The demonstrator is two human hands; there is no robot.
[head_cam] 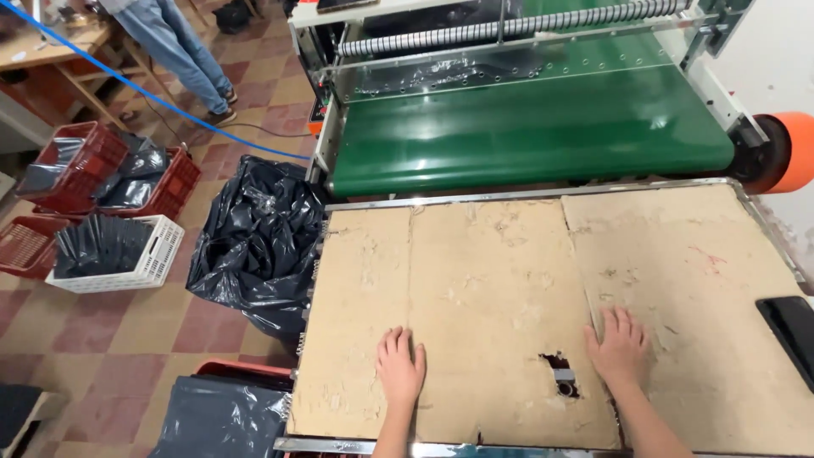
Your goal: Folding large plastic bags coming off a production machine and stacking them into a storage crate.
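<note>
A green conveyor belt runs behind a metal-edged table covered by worn cardboard sheets. A bulging black plastic bag stands left of the table; beyond it, a white basket holds dark flat pouches. Left hand and right hand lie palm-down, fingers relaxed, on the cardboard, grasping nothing, either side of a torn hole.

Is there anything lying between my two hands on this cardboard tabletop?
Nothing lies between them. The left hand and right hand both rest flat on the worn cardboard sheet. The stretch between them is bare cardboard, apart from a torn hole just inside the right hand.
</note>
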